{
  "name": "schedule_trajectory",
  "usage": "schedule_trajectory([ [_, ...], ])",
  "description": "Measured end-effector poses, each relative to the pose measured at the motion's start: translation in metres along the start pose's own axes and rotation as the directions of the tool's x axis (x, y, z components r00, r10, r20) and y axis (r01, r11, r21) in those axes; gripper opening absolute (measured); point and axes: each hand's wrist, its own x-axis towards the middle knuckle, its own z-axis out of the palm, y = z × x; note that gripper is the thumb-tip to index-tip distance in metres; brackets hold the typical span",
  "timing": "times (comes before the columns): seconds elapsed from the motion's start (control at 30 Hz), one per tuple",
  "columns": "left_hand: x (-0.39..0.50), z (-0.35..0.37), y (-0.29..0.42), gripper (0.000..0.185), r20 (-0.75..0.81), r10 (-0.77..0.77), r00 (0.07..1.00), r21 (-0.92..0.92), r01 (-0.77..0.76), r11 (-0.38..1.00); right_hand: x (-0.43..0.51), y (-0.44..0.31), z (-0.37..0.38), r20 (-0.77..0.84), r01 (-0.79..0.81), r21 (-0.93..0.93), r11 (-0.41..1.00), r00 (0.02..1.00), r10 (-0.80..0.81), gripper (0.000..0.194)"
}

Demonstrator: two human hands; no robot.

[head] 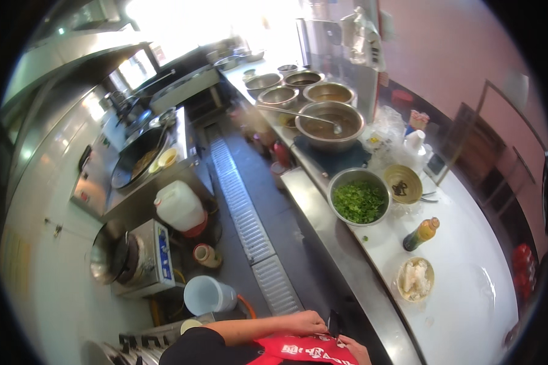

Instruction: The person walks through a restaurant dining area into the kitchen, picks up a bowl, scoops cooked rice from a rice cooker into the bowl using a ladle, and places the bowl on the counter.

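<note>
My left hand (307,322) is in front of my body with its fingers curled, at the top edge of a red apron (297,349) that bears white writing. Just beyond its fingertips is a small dark object (333,323), too unclear to name; whether I hold it cannot be told. My right hand (355,350) is at the apron's right side, its fingertips against the cloth and partly hidden. On the white counter (466,292) to my right are a bowl of white food (414,279), a sauce bottle (421,233) and a steel bowl of chopped green herbs (360,200).
Steel basins (331,125) line the counter farther off, a ladle (301,114) across one. At left stand a large wok (137,159), a burner (141,255), a white jerrycan (179,205) and a plastic bucket (208,295). A drain grate (242,214) runs along the floor.
</note>
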Motion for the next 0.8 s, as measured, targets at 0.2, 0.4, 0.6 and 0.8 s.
schedule_trajectory([
  [0.2,0.006,0.002,0.001,0.035,0.154,0.130,0.979,0.185,-0.158,0.970,-0.031,0.039,0.017,-0.163,0.041,-0.107,0.993,0.985,-0.058,0.044],
  [0.4,0.021,0.054,0.028,0.036,0.221,0.240,0.945,0.190,-0.283,0.940,-0.087,0.086,0.018,-0.255,0.160,-0.447,0.880,0.920,-0.297,0.041],
  [0.6,0.095,0.084,0.043,0.024,-0.025,0.149,0.989,0.066,-0.147,0.987,-0.180,0.095,0.026,-0.468,0.286,0.076,0.955,0.856,-0.219,0.042],
  [0.8,0.236,0.081,0.054,0.044,-0.233,0.000,0.973,-0.531,-0.127,0.838,-0.241,0.102,0.008,-0.525,0.295,0.094,0.951,0.826,-0.204,0.038],
])
